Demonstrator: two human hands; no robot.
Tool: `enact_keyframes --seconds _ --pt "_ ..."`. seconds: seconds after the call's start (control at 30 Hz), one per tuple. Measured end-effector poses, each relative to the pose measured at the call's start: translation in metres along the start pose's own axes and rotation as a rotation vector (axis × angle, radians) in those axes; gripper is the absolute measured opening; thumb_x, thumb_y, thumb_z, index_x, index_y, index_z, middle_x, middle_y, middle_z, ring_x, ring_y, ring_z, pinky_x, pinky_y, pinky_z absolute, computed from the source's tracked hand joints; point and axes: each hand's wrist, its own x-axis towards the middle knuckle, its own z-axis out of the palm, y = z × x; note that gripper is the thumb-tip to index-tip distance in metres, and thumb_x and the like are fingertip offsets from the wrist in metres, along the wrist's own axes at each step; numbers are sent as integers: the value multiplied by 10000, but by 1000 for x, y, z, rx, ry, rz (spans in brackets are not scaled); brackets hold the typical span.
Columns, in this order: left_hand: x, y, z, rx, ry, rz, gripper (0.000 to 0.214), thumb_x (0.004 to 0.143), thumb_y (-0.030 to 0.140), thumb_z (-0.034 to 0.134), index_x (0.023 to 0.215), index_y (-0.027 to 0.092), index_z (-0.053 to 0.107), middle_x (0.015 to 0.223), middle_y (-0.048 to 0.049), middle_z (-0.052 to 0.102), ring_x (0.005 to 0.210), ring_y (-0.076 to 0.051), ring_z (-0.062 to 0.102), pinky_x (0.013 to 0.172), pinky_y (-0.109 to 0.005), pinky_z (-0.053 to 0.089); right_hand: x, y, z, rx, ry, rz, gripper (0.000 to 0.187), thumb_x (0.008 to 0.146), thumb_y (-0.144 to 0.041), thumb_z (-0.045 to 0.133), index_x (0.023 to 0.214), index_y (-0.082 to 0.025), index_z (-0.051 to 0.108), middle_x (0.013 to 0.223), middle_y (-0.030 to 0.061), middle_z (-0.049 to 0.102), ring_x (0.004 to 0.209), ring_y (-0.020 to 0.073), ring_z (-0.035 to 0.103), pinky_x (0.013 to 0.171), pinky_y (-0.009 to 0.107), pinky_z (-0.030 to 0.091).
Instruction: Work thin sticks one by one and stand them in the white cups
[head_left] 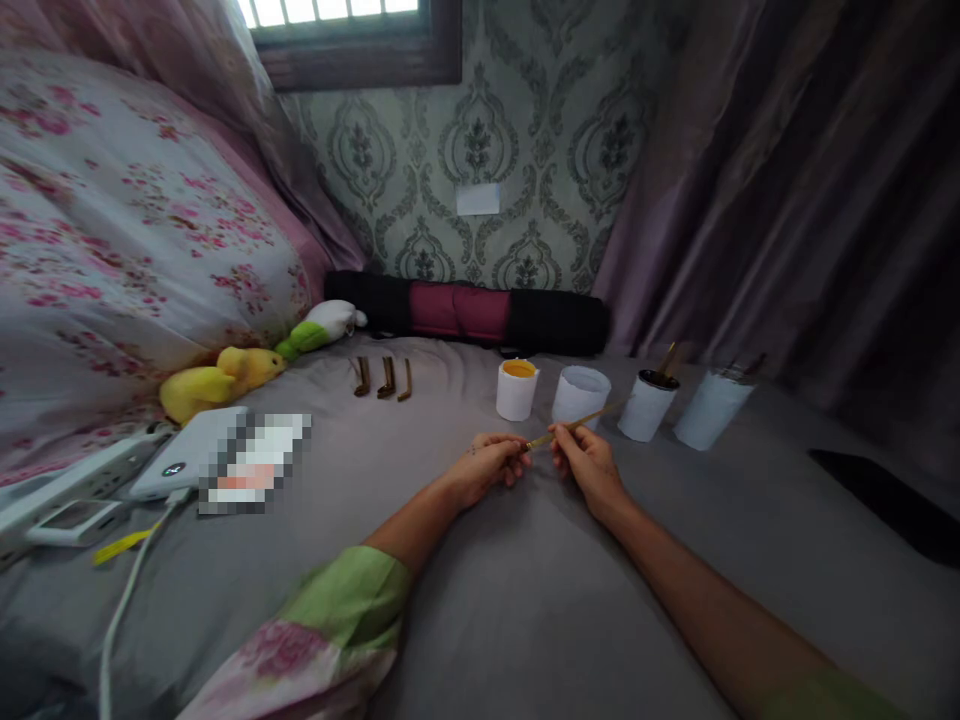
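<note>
My right hand (589, 468) pinches a thin paintbrush (592, 416), its handle slanting up to the right and its tip pointing left. My left hand (491, 468) has its fingers closed at the brush's tip; a small dark thing seems to be between them, but I cannot make it out. Just beyond the hands stand a white pot with yellow inside (516, 397), a whitish cup (579, 396) partly behind the brush, a white-wrapped pot with dark contents and a stick (646, 412), and a taller white-wrapped container (711, 412) with thin items in it.
Several small brown L-shaped pieces (386, 378) lie on the grey sheet (495, 600). At left are a power bank (191, 455) with a cable, a power strip (82, 490) and plush toys (225, 380). A black and maroon roll (465, 312) lies along the wall; a dark flat object (889, 500) is at right.
</note>
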Motion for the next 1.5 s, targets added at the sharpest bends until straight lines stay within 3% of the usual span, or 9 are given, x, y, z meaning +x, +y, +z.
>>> enact_keyframes --seconds 0.43,0.8,1.17,1.5 --pt "1 1 0 -36 44 -32 173 700 122 480 844 75 565 586 -24 563 395 -57 456 353 -177 293 1 2 -1 13 -11 -7 375 705 -492 538 848 -147 575 620 -15 519 454 71 448 363 177 330" --pt "-1 2 -1 -66 43 -33 147 703 135 493 822 81 559 595 -29 563 403 -61 456 359 -180 291 9 -3 -11 87 123 -46 368 702 -492 535 834 -150 574 615 -20 517 447 61 445 369 175 317" --pt "-4 3 1 -76 92 -81 128 712 151 519 819 90 554 610 -35 570 446 -67 477 375 -168 300 18 -18 -32 158 361 -167 316 724 -457 507 818 -159 560 594 -29 498 433 62 432 345 172 316" --pt "-6 3 1 -105 74 -100 142 730 143 531 846 88 592 650 -52 591 484 -69 496 413 -162 360 23 -20 -44 151 447 -162 284 716 -425 499 791 -154 538 585 -26 499 424 59 427 338 167 327"
